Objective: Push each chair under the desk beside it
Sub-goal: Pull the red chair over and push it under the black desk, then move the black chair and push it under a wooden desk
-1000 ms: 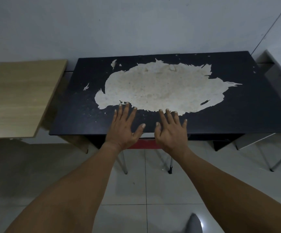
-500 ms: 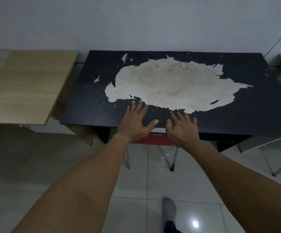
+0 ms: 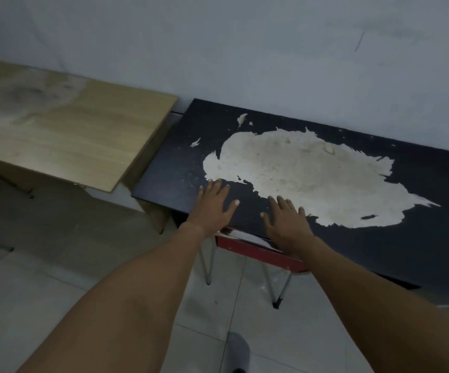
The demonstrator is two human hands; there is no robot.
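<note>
Leftward the view has swung; both hands [image 3: 250, 214] lie flat, open on the black desk [image 3: 419, 238] above the red chair [image 3: 258, 251].

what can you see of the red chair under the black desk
Only the near edge of the red chair shows, a red seat rim with a pale strip on top, tucked beneath the black desk. Thin grey metal legs splay down to the tiled floor, one with a dark foot cap. No backrest is visible. Neither hand visibly touches it.
</note>
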